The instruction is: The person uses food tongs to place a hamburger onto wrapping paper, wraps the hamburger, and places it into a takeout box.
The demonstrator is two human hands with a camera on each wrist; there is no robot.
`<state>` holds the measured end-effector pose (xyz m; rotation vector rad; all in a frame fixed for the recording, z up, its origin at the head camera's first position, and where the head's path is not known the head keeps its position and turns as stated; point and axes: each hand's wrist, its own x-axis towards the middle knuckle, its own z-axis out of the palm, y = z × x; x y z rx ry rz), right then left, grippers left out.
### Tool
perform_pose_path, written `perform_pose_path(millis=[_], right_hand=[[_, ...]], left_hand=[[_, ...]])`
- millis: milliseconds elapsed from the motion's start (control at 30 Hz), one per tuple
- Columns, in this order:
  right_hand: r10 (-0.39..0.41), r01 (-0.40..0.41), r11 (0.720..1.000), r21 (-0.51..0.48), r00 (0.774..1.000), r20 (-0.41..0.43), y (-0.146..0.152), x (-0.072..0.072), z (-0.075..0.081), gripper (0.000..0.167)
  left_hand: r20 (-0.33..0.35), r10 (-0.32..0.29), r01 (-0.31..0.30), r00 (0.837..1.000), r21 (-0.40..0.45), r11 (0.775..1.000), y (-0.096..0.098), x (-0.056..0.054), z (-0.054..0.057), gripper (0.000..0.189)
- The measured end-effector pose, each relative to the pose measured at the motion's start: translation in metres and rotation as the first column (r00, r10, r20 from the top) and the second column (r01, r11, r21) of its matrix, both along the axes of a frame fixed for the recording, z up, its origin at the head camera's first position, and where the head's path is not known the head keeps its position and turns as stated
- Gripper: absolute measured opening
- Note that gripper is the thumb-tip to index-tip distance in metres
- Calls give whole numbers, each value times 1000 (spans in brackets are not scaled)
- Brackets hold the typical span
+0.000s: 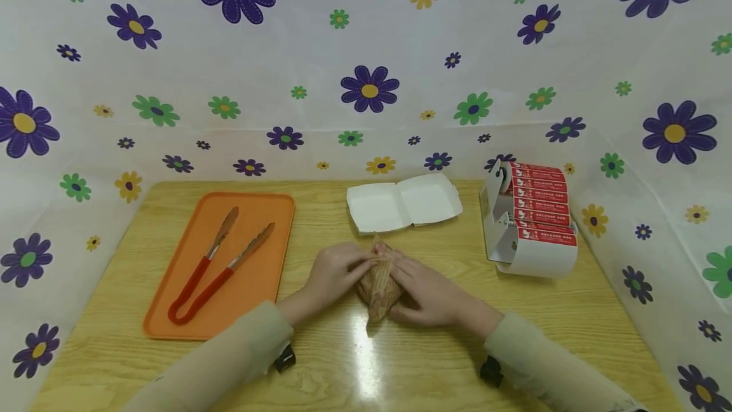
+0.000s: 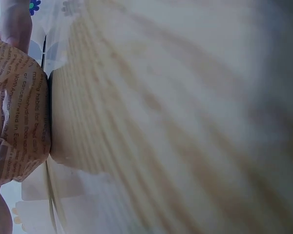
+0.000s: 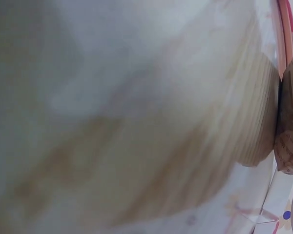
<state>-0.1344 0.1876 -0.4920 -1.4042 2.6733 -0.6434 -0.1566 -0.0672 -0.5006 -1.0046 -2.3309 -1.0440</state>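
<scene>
A bundle wrapped in brown printed paper (image 1: 377,291) sits on the wooden table between both hands. My left hand (image 1: 336,271) pinches the paper at its upper left, while my right hand (image 1: 429,288) grips it along the right side. A fold of paper runs down the middle of the bundle toward me. Close up in the left wrist view, the wrapper (image 2: 19,112) carries rows of printed lettering and rests on the tabletop. Part of the same wrapper (image 3: 290,126) shows at the right edge of the right wrist view. The wrapped contents are hidden.
Behind the bundle lies an opened white clamshell box (image 1: 374,207). On the left, red-handled tongs (image 1: 197,288) rest on an orange tray (image 1: 251,307). A label dispenser (image 1: 497,234) with a roll of red-and-white stickers (image 1: 540,199) stands at the right. Flower-print sheeting (image 1: 320,49) surrounds the table.
</scene>
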Motion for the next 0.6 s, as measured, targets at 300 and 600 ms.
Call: perform_pose_path(millis=[300,600], right_hand=[[-57,32,982,-188,990,-130,14,6,9,85],[229,-252,968,-8,889,-397,7,14,17,85]], left_hand=[[53,6,-3,999,-59,998,6,-4,2,7],[166,3,21,986,-146,989,8,-9,12,7]])
